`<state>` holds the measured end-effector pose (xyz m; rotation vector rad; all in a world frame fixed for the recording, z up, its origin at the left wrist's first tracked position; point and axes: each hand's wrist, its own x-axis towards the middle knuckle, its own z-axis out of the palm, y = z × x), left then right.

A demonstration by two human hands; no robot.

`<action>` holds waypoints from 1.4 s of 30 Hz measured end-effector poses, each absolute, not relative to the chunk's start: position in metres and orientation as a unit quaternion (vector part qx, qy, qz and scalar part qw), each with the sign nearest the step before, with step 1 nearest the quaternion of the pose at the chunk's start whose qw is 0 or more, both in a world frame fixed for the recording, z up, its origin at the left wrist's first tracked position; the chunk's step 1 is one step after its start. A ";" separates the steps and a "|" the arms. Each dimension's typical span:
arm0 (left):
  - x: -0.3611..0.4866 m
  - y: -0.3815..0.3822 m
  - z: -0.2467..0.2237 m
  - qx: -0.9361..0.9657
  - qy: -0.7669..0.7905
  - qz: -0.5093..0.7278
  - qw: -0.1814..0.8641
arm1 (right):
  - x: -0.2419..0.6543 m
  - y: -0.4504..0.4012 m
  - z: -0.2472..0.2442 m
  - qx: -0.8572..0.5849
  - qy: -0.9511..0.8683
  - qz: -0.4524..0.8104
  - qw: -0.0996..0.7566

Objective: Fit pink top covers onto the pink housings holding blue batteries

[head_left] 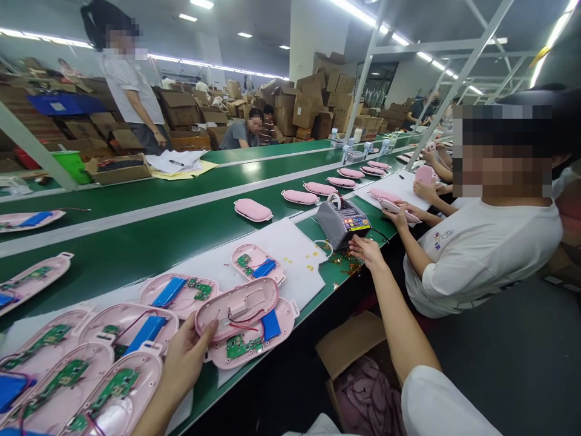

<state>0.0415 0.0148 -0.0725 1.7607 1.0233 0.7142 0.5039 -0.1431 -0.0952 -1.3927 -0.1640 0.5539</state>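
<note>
My left hand (193, 348) grips the near end of an empty-looking pink shell (254, 303) with red wires, thumb on its rim. Beneath that shell lies an open pink casing (240, 357) with a green circuit board and a blue battery. My right hand (365, 249) reaches to the front of a grey tape dispenser (333, 227) with a lit panel; its fingertips are close together at the machine's lower edge, and what they hold, if anything, is too small to make out. More open casings (111, 387) with boards and batteries crowd the left.
Closed pink cases (253, 209) line the green conveyor (200, 227). A co-worker in a white shirt (490, 254) handles a pink case at the right. Below the table edge stands a cardboard box (349, 345) of pink material.
</note>
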 end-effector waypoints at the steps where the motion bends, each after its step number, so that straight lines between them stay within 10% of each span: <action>1: 0.041 0.015 -0.073 0.722 0.418 0.291 0.468 | 0.504 -0.143 -0.094 -0.634 -0.076 0.257 0.725; 30: 0.045 0.012 -0.070 0.726 0.430 0.295 0.449 | 0.467 -0.177 -0.097 -0.796 -0.312 0.127 0.503; 42: 0.044 0.016 -0.076 0.698 0.428 0.298 0.491 | 0.542 -0.134 -0.067 -0.715 -0.091 0.065 0.690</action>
